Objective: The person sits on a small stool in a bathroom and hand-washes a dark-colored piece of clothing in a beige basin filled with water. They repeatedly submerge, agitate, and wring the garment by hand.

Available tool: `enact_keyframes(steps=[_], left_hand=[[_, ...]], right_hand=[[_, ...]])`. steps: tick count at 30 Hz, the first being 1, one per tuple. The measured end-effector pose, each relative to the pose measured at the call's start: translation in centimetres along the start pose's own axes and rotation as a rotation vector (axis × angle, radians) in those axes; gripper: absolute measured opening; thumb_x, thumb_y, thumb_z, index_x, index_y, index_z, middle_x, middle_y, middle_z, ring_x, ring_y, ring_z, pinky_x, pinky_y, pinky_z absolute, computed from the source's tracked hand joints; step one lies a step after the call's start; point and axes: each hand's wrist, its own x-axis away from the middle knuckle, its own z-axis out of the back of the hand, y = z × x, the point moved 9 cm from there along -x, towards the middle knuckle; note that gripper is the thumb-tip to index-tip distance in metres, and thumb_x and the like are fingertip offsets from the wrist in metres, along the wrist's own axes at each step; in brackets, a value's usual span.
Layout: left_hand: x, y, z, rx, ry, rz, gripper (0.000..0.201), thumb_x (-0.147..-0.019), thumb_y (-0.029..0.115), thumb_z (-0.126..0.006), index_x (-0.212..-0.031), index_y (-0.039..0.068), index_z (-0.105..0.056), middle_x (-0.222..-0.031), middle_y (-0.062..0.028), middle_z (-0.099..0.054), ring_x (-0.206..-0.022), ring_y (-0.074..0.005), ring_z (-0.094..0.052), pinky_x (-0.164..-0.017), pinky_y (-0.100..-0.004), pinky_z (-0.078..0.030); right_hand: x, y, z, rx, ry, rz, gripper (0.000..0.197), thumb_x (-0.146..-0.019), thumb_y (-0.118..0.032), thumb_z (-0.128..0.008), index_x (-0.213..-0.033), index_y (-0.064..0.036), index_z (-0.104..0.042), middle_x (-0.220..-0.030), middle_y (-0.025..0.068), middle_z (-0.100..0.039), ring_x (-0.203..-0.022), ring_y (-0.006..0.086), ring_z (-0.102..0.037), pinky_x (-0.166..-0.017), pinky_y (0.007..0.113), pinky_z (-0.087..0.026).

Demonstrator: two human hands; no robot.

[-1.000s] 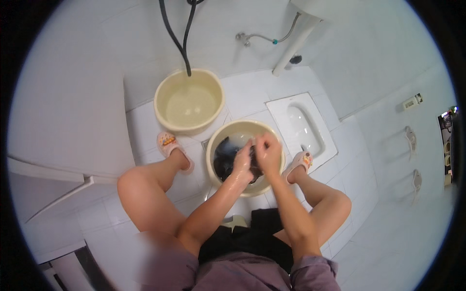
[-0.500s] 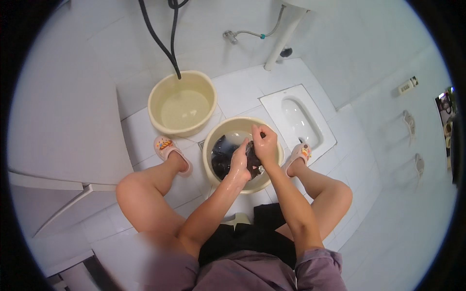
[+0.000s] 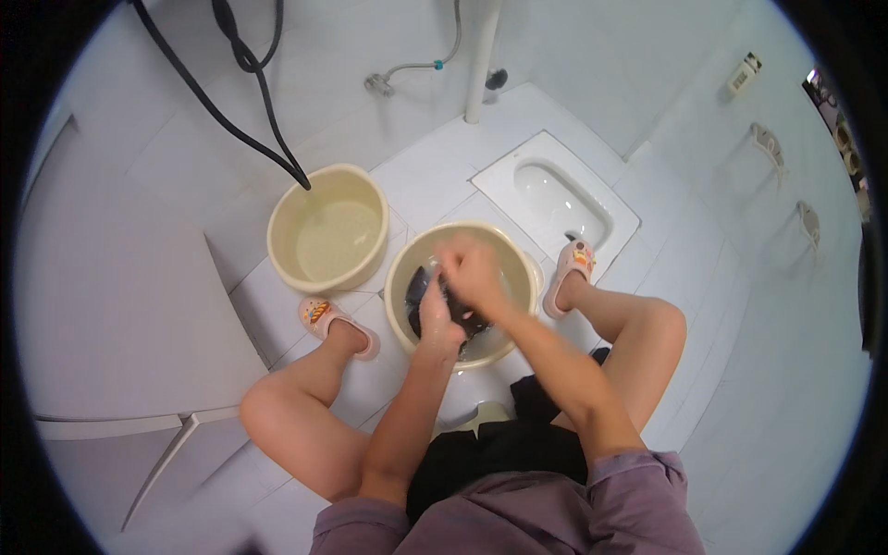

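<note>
Clasping dark cloth (image 3: 457, 309) between them — left hand (image 3: 437, 313) loosely curled, right hand (image 3: 473, 274) fisted above — blurred.

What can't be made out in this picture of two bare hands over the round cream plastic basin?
All in the head view:
- Bare right hand: blurred, so its finger grip is unclear.
- Dark cloth-like bundle: full outline partly hidden by the right hand and bare left hand.
- Long black flexible hose: upper part cut off by the top edge.
</note>
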Motion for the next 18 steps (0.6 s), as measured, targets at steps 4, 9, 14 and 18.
enact_keyframes(steps=[4,9,14,18], left_hand=[[-0.5,2.6,-2.2,0.049,-0.529,-0.101,0.038,-0.091,0.040,-0.035,-0.092,0.007,-0.054,-0.087,-0.0071,-0.058,-0.080,-0.0197,-0.057,-0.066,-0.0341,-0.045],[-0.1,1.3,-1.0,-0.050,-0.047,-0.066,0.027,-0.086,0.034,-0.052,-0.094,0.009,-0.055,-0.088,-0.0033,-0.060,-0.078,-0.0160,-0.057,-0.063,-0.0327,-0.046],[0.0,2.7,-1.4,0.013,-0.196,-0.184,0.031,-0.090,0.038,-0.043,-0.093,0.010,-0.055,-0.084,-0.0037,-0.059,-0.069,-0.0187,-0.058,-0.060,-0.0359,-0.048],[1.2,3.0,-2.3,-0.038,-0.261,-0.255,0.033,-0.091,0.037,-0.041,-0.097,0.007,-0.054,-0.087,-0.0056,-0.059,-0.083,-0.0192,-0.057,-0.075,-0.0324,-0.046]], right_hand=[[1.0,-2.5,0.6,-0.026,0.174,0.326,0.027,-0.077,-0.023,-0.056,-0.061,-0.0021,-0.056,-0.064,0.0176,-0.054,-0.060,0.0350,-0.054,-0.054,0.043,-0.041],[-0.3,0.1,1.1,-0.029,0.137,0.132,0.022,-0.075,-0.021,-0.055,-0.060,-0.0050,-0.056,-0.066,0.0175,-0.058,-0.063,0.0364,-0.057,-0.057,0.043,-0.045],[2.8,-2.6,0.1,-0.141,0.130,0.288,0.019,-0.074,-0.021,-0.056,-0.063,-0.0050,-0.058,-0.071,0.0177,-0.060,-0.065,0.0360,-0.058,-0.057,0.043,-0.046],[2.4,-2.4,0.0,-0.053,0.163,0.318,0.027,-0.079,-0.026,-0.051,-0.066,-0.0041,-0.060,-0.065,0.0189,-0.058,-0.061,0.0382,-0.056,-0.053,0.044,-0.044]])
